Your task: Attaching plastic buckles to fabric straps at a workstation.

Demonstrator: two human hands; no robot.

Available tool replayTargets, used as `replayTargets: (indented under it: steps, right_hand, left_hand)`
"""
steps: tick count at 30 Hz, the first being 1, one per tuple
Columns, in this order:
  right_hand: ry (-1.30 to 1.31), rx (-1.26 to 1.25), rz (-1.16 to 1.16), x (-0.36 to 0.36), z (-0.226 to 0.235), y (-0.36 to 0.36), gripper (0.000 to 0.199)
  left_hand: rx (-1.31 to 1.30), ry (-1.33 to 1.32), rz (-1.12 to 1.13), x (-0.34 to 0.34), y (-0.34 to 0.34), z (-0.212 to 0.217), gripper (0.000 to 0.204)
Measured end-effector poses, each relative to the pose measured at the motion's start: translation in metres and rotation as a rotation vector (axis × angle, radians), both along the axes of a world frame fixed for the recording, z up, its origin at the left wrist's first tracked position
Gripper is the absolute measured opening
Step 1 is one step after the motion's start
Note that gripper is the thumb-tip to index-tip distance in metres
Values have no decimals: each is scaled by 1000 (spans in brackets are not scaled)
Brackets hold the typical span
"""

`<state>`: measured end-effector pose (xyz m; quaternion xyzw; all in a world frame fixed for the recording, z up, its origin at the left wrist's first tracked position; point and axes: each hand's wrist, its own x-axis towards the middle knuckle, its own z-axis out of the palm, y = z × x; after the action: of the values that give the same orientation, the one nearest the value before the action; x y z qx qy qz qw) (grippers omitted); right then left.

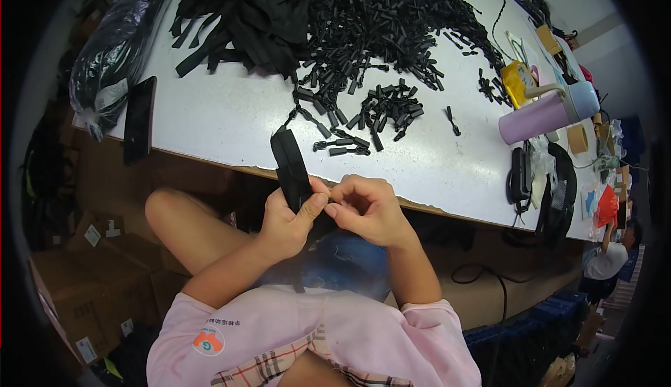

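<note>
My left hand [290, 218] grips a black zipper strip [290, 167] that runs from the white table's [224, 118] front edge down toward my lap. My right hand [367, 209] is pinched against the left thumb, fingertips closed on the strip or on a small black part; the fingers hide which. On the table just beyond lie loose black zipper pulls [349, 146], and farther back a large heap of them [391, 24].
Black straps [231, 17] are piled at the table's back left, beside a black plastic bag [115, 45] and a dark phone [140, 118]. A lilac flask [545, 114], a yellow object and cables sit at right. Cardboard boxes [91, 282] stand at lower left. Another person [611, 254] is at far right.
</note>
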<state>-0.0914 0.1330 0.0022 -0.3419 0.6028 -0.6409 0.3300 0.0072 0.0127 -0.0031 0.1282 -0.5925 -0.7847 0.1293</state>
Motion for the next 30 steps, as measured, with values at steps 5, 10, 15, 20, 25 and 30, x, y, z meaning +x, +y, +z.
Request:
replayTargets:
  steps: [5, 10, 15, 20, 25, 30]
  right_hand:
    - [186, 155, 182, 16, -10, -1, 17]
    - [559, 54, -285, 18, 5, -9, 19]
    - [656, -19, -186, 9, 9, -9, 17]
    - [138, -8, -119, 14, -1, 0, 6]
    - [-89, -124, -167, 19, -8, -5, 6]
    - [-522, -126, -131, 17, -11, -2, 6]
  left_hand:
    - [172, -6, 50, -10, -12, 8, 17]
    - [20, -224, -86, -10, -15, 8, 21]
    - [-160, -79, -246, -8, -10, -1, 32]
    - [66, -55, -242, -2, -16, 4, 28]
    - [154, -8, -87, 0, -13, -1, 14]
    - [-317, 180, 25, -3, -4, 2, 13]
